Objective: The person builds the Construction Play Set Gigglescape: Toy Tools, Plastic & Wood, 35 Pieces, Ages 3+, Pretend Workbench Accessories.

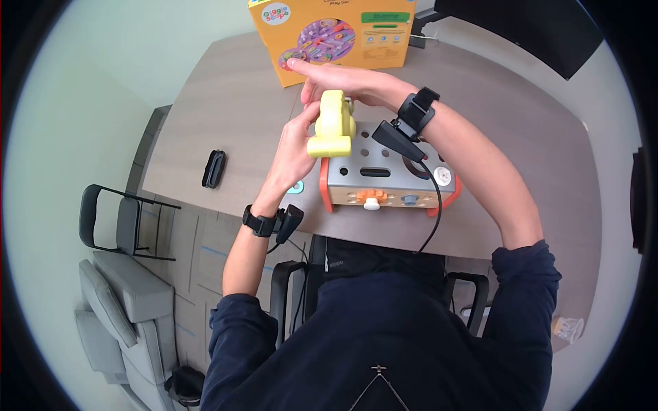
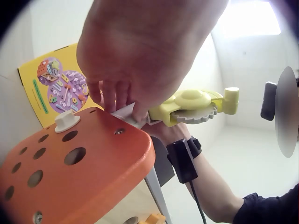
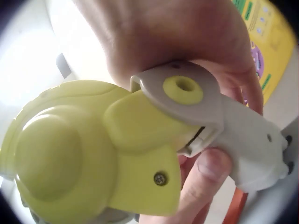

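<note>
A yellow-green toy circular saw (image 1: pixel 334 127) with a toothed grey blade (image 2: pixel 194 115) stands over the left end of a toy workbench (image 1: pixel 404 168). Its light grey arm (image 3: pixel 247 140) joins it at a hinge. My left hand (image 1: pixel 295 147) grips this grey arm, its thumb (image 3: pixel 210 170) pressed along the side. Behind the saw, my right hand (image 1: pixel 343 81) reaches across with its fingers stretched to the left. The right wrist view puts the heel of that hand right over the grey hinge bracket (image 3: pixel 180 74), its fingertips partly hidden behind the arm.
A yellow toy box (image 1: pixel 343 41) stands behind the workbench. Left of it lie a black case (image 1: pixel 214 168) and a turquoise ring-shaped piece (image 1: pixel 296 187). A monitor (image 1: pixel 528 31) is at the back right. A cable (image 1: pixel 436 205) hangs from the right wrist camera past the workbench.
</note>
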Tool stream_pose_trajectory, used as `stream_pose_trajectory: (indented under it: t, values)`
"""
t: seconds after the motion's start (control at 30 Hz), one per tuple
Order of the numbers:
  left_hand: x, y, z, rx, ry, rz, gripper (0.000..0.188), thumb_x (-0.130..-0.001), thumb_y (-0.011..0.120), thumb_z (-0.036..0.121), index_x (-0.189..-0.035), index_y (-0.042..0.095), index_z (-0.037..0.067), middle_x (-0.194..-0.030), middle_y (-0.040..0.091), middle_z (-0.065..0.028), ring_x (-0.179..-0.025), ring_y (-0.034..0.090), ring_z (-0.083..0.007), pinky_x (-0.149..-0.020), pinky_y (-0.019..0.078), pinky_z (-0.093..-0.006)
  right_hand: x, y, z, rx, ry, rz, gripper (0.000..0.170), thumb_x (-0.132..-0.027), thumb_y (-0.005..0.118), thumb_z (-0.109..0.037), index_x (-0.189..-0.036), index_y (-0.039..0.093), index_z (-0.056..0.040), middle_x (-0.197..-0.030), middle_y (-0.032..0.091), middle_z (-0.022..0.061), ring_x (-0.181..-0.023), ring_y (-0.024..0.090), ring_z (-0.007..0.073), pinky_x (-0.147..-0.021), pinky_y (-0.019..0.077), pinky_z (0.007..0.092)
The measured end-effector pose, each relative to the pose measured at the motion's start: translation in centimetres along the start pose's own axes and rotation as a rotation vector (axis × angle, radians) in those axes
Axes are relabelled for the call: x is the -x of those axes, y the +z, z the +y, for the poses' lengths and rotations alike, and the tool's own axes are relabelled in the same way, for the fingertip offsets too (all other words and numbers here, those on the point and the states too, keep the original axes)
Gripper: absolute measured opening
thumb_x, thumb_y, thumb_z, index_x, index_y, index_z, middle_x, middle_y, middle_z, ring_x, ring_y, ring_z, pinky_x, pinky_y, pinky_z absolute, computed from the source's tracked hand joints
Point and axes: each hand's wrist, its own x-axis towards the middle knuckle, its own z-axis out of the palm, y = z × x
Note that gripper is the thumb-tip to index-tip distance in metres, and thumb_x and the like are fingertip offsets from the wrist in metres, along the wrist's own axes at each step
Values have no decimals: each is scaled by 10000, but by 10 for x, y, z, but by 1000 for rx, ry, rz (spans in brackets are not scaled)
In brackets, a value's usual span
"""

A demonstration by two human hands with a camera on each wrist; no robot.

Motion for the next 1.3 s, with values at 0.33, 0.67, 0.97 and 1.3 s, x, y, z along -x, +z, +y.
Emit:
stream_pose_trajectory:
  t: [0.33,0.67,0.97,1.3]
  values:
    - [-3,5,-2,-1,2,-25,441,-959,724,142,-1370,652,-2,-1223,761,-203,-1181,730,-308,-1019,546,-423,3,0,6,165,12,-18,869,-1022,389,-816,-1030,734,-18,-896,695,69,-808,603,184,-721,452,346]
    - [0,7,-10,13,-16,-19,446,-946,735,130,-1363,653,-3,-1191,763,-210,-1134,740,-319,-992,558,-432,3,4,4,303,92,-7,785,-1001,463,-767,-965,778,-49,-795,692,29,-679,629,165,-601,479,345]
    - [-2,11,-16,-68,80,7,401,-939,743,104,-1309,637,-10,-1091,751,-195,-1015,744,-312,-882,571,-411,-8,6,5,351,113,-13,682,-1013,474,-622,-1012,808,-27,-929,798,88,-744,693,186,-650,519,366]
    - [2,-18,-8,-188,11,-150,394,-1021,681,128,-1395,624,16,-1274,725,-236,-1173,708,-398,-1030,536,-451,-11,5,10,384,63,47,817,-1014,400,-688,-1078,792,26,-983,804,160,-919,738,301,-856,555,425]
